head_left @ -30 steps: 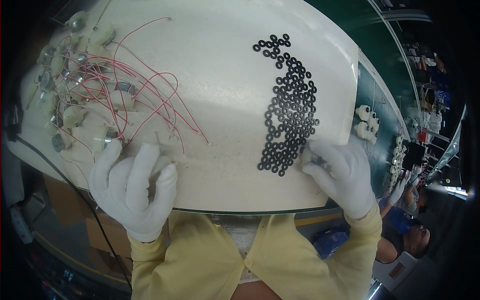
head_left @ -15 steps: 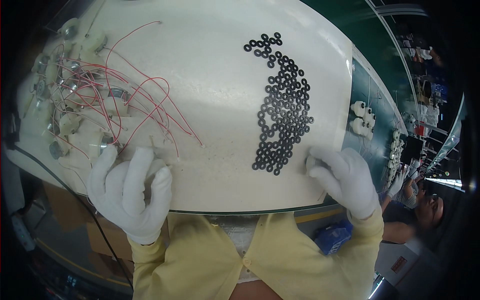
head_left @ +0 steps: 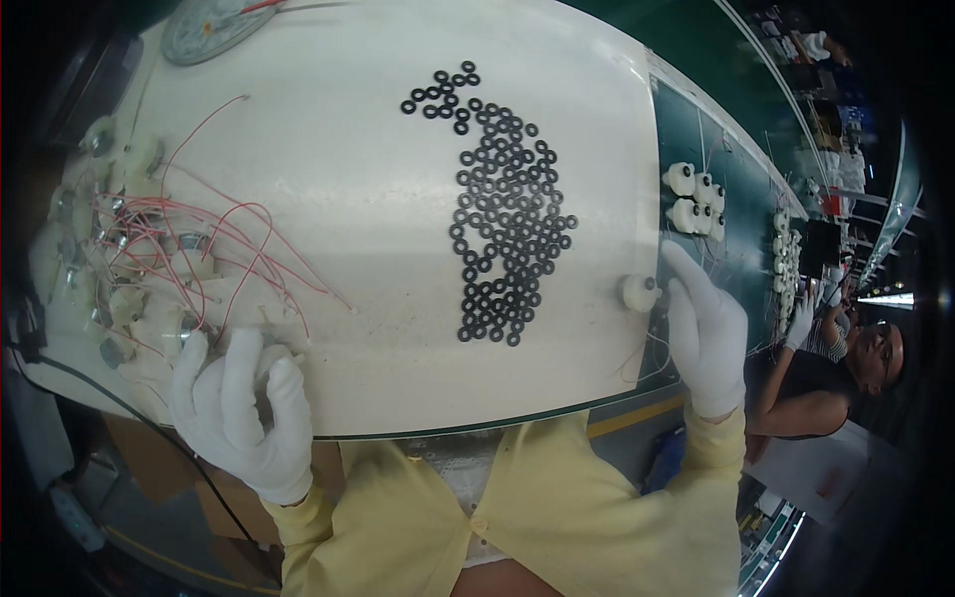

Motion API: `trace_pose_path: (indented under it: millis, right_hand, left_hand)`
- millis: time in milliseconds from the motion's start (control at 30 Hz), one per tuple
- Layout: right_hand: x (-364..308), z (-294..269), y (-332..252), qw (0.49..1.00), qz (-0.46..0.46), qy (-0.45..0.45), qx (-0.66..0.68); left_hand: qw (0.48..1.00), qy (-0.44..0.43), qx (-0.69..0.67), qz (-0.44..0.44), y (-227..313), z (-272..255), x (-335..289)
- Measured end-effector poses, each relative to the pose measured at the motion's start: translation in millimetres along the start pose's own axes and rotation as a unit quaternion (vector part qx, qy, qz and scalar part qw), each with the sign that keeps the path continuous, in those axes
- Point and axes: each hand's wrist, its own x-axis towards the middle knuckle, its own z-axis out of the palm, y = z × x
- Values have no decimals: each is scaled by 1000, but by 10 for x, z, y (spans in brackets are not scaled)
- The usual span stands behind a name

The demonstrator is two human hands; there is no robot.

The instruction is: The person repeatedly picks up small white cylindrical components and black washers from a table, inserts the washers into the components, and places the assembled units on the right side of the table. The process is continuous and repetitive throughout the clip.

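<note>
Freeing the white motor (head_left: 640, 293), the right hand (head_left: 708, 343) now spreads its fingers beside it, leaving it on the table (head_left: 373, 249) at four o'clock from the black rings (head_left: 510, 221). The left hand (head_left: 244, 413) curls at eight o'clock near wired motors (head_left: 191, 263), its grip unclear.

No readable text, labels, numbers, or signs
</note>
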Motion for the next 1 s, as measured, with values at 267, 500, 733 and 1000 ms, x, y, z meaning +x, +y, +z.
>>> trace_pose_path:
  millis: [267, 500, 733, 1000]
  right_hand:
    - [74, 8, -44, 997, -70, -24, 5]
    - [47, -455, 1000, 992, 120, 19, 46]
    - [328, -171, 1867, 975, 95, -13, 203]
    - [499, -146, 1738, 985, 95, 0, 144]
  left_hand:
    - [999, -36, -23, -28, -23, -1, -77]
    - [999, -19, -34, 5, -54, 23, -68]
    - [998, -47, -22, 30, 22, 14, 79]
    - [998, -68, 9, 1, -9, 5, 23]
